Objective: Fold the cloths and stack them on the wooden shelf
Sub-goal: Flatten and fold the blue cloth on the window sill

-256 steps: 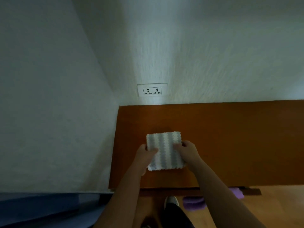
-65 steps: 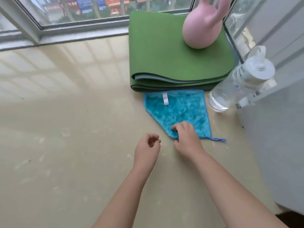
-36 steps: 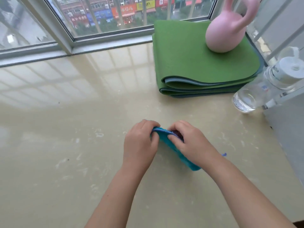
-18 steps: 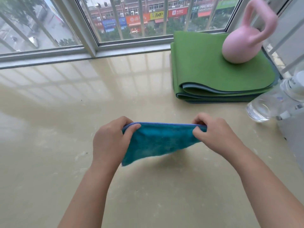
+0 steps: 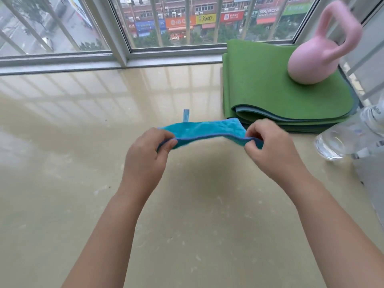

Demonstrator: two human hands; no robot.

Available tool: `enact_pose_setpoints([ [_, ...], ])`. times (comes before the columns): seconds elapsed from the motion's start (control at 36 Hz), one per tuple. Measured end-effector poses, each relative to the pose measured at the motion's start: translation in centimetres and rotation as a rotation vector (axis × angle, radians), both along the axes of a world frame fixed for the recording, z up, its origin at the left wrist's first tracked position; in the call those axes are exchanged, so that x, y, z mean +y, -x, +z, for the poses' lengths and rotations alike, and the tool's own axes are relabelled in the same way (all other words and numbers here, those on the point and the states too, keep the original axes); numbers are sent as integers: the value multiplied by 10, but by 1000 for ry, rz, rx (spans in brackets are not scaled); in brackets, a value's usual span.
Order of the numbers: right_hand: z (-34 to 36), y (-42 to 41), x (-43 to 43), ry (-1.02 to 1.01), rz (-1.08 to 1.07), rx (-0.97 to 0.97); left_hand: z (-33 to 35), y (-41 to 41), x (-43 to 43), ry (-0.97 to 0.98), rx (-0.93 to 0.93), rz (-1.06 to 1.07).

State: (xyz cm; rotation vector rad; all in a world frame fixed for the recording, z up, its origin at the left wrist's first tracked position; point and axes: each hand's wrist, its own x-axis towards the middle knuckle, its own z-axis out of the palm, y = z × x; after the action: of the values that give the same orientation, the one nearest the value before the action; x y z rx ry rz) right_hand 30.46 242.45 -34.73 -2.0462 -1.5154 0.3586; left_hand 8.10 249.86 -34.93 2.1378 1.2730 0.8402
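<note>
Two hands are on the blue cloth (image 5: 199, 129). The left hand (image 5: 145, 154) pinches the near-left corner between thumb and curled fingers, and the right hand (image 5: 268, 148) pinches the near-right corner the same way. The near edge is stretched between them.

Changes:
- About two seconds ago the cloth lay flat on the beige surface (image 5: 187, 225), tight against the green mat (image 5: 280, 94), with only the right hand on it.
- One second ago it was bunched between both hands.
- Half a second ago it hung down from its top edge, spread out and facing the camera.
- Now the free part is swung away from the person and lies nearly level, with the loop tag (image 5: 186, 115) sticking up at the far edge.

The cloth looks airborne above the surface. I can't confirm whether the far edge touches down, because the angle is too flat.

Task read:
- A striped cloth went onto the wooden shelf seven seconds ago, so that one counts as done.
- This blue cloth is the next one. It is picked up and opened out but not yet folded, and this is probably the lay-flat move before the first fold.
- The shelf is out of view, so a carry back to it remains.

Nearby are the pink kettlebell (image 5: 315, 57) on the mat and a water bottle (image 5: 342, 140) just right of the right hand. A wide swing to the right could clip the bottle.
</note>
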Motion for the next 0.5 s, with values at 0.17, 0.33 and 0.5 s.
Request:
enact_pose_setpoints([
  [0.17,-72,10,-43,392,80,13,-76,12,-40,140,308,-109],
  [0.33,-98,20,-71,656,117,120,-112,21,-71,319,583,-174],
  [0.5,-102,24,-76,745,114,156,-118,24,-82,331,642,-136],
])
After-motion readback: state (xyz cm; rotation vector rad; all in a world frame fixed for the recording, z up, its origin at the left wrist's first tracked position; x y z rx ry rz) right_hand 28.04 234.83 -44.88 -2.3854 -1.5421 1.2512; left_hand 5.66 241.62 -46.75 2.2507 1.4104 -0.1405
